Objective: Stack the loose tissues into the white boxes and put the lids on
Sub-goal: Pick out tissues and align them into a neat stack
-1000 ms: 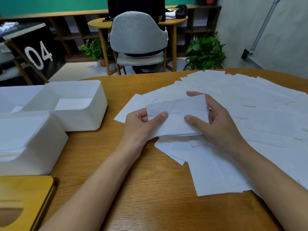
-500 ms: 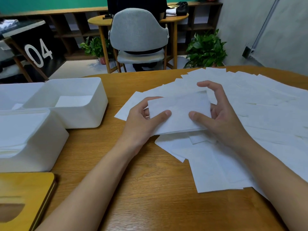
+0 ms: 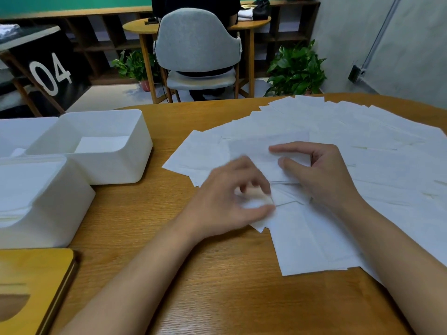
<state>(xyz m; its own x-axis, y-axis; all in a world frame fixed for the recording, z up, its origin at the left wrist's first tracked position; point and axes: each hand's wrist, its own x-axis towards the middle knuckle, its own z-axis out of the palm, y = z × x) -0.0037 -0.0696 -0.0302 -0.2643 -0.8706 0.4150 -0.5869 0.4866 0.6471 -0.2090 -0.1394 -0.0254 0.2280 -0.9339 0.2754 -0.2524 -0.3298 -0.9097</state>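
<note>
I read the gathered stack as a few tissues squared up for boxing. It sits just above the loose tissues fanned over the right half of the worktop. My right hand pinches its right end between thumb and forefinger, which probably keeps the edges aligned while the other hand works.

My left hand is low over the near edge of the spread with its fingers curled. It is motion-blurred, so I cannot tell whether its grip has a sheet or nothing.

The far white box stands open to the left with one sheet in the bottom. The near white box looks close to full. A wooden lid waits at the near left corner.

Half a second ago both hands held the stack by its ends. Since then the left has let go and dropped toward the pile, likely for the next sheet.
</note>
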